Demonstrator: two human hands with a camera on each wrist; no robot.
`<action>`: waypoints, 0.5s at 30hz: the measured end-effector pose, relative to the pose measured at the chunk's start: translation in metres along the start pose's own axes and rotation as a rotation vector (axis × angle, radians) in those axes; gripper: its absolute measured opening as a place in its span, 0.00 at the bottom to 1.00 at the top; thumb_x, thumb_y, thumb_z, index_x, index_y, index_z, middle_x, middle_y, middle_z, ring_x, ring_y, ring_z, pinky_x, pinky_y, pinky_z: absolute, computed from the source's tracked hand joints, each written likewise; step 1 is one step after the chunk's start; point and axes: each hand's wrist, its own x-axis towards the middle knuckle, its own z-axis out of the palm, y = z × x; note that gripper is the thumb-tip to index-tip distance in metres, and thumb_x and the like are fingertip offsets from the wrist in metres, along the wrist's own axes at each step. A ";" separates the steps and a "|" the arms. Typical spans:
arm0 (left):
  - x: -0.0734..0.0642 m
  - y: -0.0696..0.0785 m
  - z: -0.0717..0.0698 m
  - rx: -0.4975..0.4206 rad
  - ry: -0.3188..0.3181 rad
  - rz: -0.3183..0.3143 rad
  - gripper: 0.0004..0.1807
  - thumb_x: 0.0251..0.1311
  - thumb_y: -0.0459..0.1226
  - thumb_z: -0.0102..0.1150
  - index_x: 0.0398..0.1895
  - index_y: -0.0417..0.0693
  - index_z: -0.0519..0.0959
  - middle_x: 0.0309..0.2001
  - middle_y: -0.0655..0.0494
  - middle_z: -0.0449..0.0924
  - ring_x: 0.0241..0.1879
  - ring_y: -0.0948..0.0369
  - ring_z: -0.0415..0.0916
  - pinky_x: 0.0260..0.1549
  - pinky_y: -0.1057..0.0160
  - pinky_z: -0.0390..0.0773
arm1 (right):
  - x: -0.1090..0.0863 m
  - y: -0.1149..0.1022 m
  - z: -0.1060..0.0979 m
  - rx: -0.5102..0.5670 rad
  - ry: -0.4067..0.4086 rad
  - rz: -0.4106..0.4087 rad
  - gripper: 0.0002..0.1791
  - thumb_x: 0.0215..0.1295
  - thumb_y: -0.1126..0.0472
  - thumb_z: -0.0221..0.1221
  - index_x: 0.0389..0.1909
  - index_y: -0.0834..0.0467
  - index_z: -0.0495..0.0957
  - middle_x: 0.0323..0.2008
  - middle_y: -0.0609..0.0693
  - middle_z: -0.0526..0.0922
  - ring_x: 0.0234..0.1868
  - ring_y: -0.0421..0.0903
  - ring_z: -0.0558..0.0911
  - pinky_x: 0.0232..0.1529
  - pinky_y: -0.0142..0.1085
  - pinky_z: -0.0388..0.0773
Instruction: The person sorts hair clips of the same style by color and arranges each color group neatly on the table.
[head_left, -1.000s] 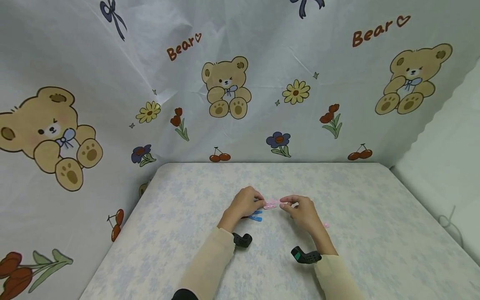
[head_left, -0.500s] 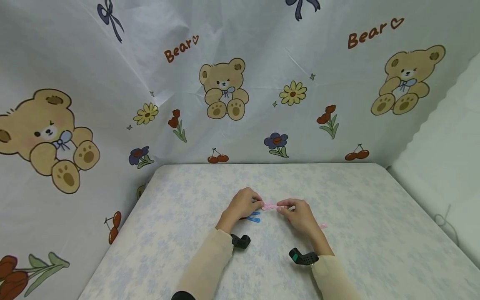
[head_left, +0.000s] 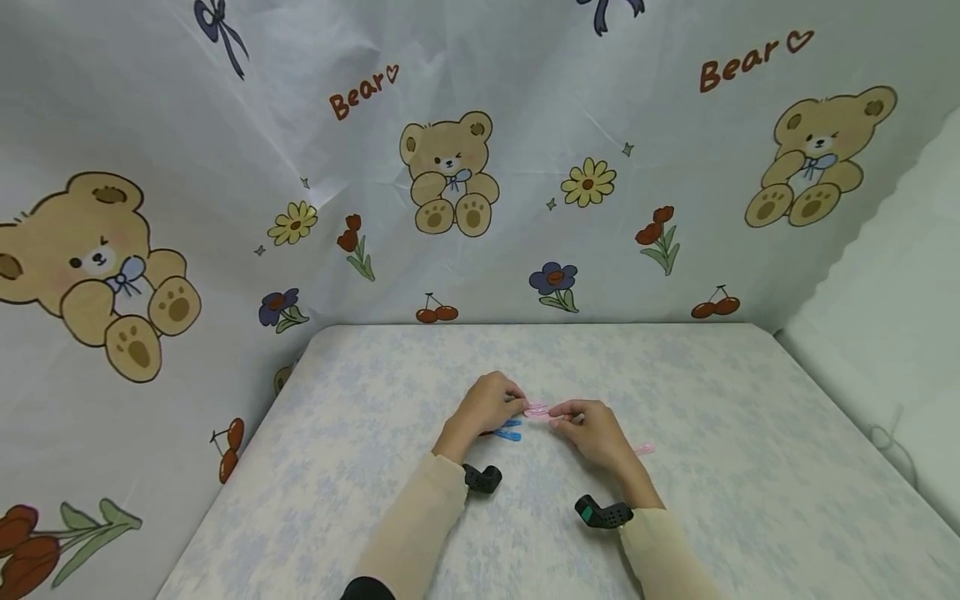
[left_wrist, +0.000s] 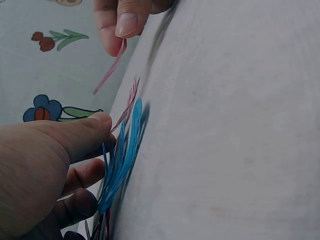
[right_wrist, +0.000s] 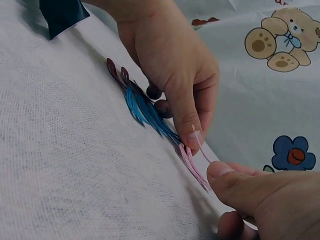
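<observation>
Thumb and forefinger of my left hand [head_left: 486, 408] pinch the near ends of a small bunch of pink snap hair clips [right_wrist: 192, 167]. One single pink hair clip [left_wrist: 110, 75] is pinched in my right hand [head_left: 595, 429], its free end pointing toward the left fingertips. Under and beside the left hand lie several blue hair clips [left_wrist: 125, 155], fanned out on the table. Dark red hair clips [right_wrist: 117, 75] continue the row beyond the blue ones, mostly hidden by the left hand in the head view.
Another pink hair clip [head_left: 643, 449] lies on the table by the right forearm. The pale blue-patterned table [head_left: 750, 483] reaches back to a bear-print curtain [head_left: 517, 275]. A thin cord [head_left: 896, 446] hangs at the right.
My right hand has moved slightly left and down with its pink clip, narrowing the gap to the left hand. The left hand stays at the bunch.
</observation>
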 end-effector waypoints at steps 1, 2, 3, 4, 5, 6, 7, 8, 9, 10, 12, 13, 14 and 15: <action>0.000 0.000 0.000 0.002 -0.003 0.004 0.08 0.66 0.48 0.64 0.38 0.62 0.89 0.43 0.62 0.81 0.45 0.62 0.78 0.48 0.57 0.78 | 0.000 0.000 0.000 -0.011 0.002 0.000 0.07 0.65 0.57 0.67 0.42 0.49 0.88 0.29 0.46 0.82 0.27 0.42 0.74 0.29 0.34 0.71; 0.001 0.001 0.000 0.003 -0.005 0.008 0.08 0.66 0.48 0.63 0.38 0.61 0.89 0.43 0.62 0.81 0.45 0.62 0.78 0.49 0.57 0.78 | 0.000 0.000 0.000 -0.020 0.004 0.000 0.06 0.65 0.58 0.67 0.42 0.49 0.88 0.30 0.45 0.82 0.27 0.42 0.74 0.30 0.34 0.70; 0.001 0.001 -0.001 0.006 -0.004 0.010 0.08 0.66 0.48 0.63 0.38 0.61 0.89 0.43 0.62 0.82 0.45 0.62 0.78 0.49 0.57 0.78 | 0.000 0.000 0.000 -0.027 0.004 -0.002 0.06 0.65 0.57 0.67 0.42 0.49 0.88 0.30 0.45 0.82 0.28 0.42 0.74 0.31 0.34 0.70; 0.002 0.001 -0.001 0.006 -0.002 0.010 0.08 0.66 0.48 0.64 0.38 0.61 0.89 0.43 0.61 0.82 0.45 0.62 0.78 0.49 0.57 0.78 | 0.000 0.000 0.000 -0.032 0.004 -0.008 0.06 0.64 0.57 0.68 0.41 0.49 0.88 0.31 0.45 0.82 0.28 0.42 0.74 0.32 0.35 0.70; 0.002 0.001 -0.001 0.009 -0.002 0.011 0.08 0.66 0.48 0.64 0.38 0.61 0.89 0.42 0.62 0.82 0.45 0.62 0.78 0.48 0.58 0.79 | 0.000 0.000 0.000 -0.037 0.003 -0.010 0.06 0.64 0.57 0.68 0.41 0.49 0.88 0.31 0.45 0.83 0.29 0.42 0.74 0.32 0.35 0.70; 0.002 0.001 -0.001 0.012 -0.002 0.013 0.08 0.66 0.48 0.64 0.38 0.61 0.89 0.42 0.62 0.82 0.45 0.62 0.78 0.48 0.58 0.79 | -0.001 0.000 0.001 -0.040 0.003 -0.013 0.06 0.64 0.57 0.68 0.41 0.49 0.88 0.31 0.44 0.83 0.29 0.42 0.74 0.33 0.35 0.70; 0.002 0.001 -0.001 0.013 -0.001 0.011 0.08 0.66 0.48 0.64 0.38 0.61 0.89 0.42 0.62 0.82 0.44 0.62 0.78 0.48 0.58 0.78 | -0.001 0.000 0.001 -0.042 0.003 -0.016 0.06 0.64 0.57 0.68 0.41 0.49 0.88 0.31 0.44 0.83 0.29 0.42 0.74 0.33 0.35 0.70; 0.002 0.001 -0.001 0.013 0.000 0.011 0.08 0.66 0.48 0.64 0.38 0.61 0.89 0.42 0.62 0.82 0.44 0.62 0.78 0.48 0.58 0.78 | -0.001 0.000 0.001 -0.047 0.003 -0.020 0.06 0.64 0.57 0.68 0.41 0.49 0.88 0.30 0.44 0.83 0.29 0.42 0.75 0.33 0.35 0.70; 0.001 0.001 -0.001 0.015 0.000 0.011 0.08 0.66 0.48 0.64 0.39 0.61 0.89 0.42 0.62 0.82 0.44 0.62 0.78 0.48 0.58 0.78 | -0.002 0.000 0.001 -0.052 0.004 -0.023 0.06 0.64 0.56 0.68 0.41 0.49 0.88 0.30 0.44 0.83 0.29 0.42 0.75 0.33 0.35 0.70; 0.001 0.001 -0.001 0.015 0.000 0.013 0.08 0.66 0.48 0.64 0.39 0.61 0.89 0.42 0.62 0.82 0.44 0.62 0.78 0.48 0.58 0.78 | -0.002 0.000 0.002 -0.058 0.004 -0.024 0.06 0.64 0.56 0.68 0.40 0.49 0.88 0.30 0.44 0.82 0.28 0.42 0.74 0.33 0.36 0.70; 0.001 0.001 -0.001 0.013 -0.004 0.016 0.08 0.66 0.48 0.63 0.39 0.61 0.89 0.43 0.61 0.82 0.45 0.62 0.79 0.49 0.58 0.78 | -0.003 0.000 0.002 -0.068 0.005 -0.023 0.06 0.64 0.56 0.68 0.40 0.49 0.88 0.30 0.44 0.82 0.29 0.41 0.75 0.33 0.36 0.70; 0.001 0.000 -0.001 0.015 -0.006 0.017 0.08 0.67 0.48 0.63 0.39 0.61 0.89 0.44 0.61 0.82 0.45 0.62 0.79 0.49 0.58 0.78 | -0.003 -0.001 0.003 -0.076 0.005 -0.023 0.05 0.64 0.56 0.68 0.40 0.48 0.88 0.30 0.43 0.82 0.29 0.41 0.75 0.34 0.36 0.70; 0.001 0.000 -0.001 0.013 -0.007 0.018 0.08 0.67 0.48 0.63 0.39 0.61 0.89 0.44 0.61 0.82 0.46 0.62 0.79 0.49 0.58 0.78 | -0.002 -0.001 0.003 -0.083 0.004 -0.021 0.05 0.64 0.55 0.68 0.39 0.48 0.88 0.30 0.43 0.82 0.29 0.41 0.75 0.34 0.36 0.70; 0.001 0.000 -0.001 0.012 -0.007 0.017 0.08 0.67 0.48 0.63 0.39 0.61 0.89 0.44 0.61 0.82 0.46 0.62 0.79 0.49 0.58 0.78 | -0.002 -0.001 0.003 -0.087 0.004 -0.019 0.05 0.63 0.55 0.68 0.39 0.48 0.88 0.30 0.43 0.82 0.29 0.41 0.75 0.35 0.36 0.70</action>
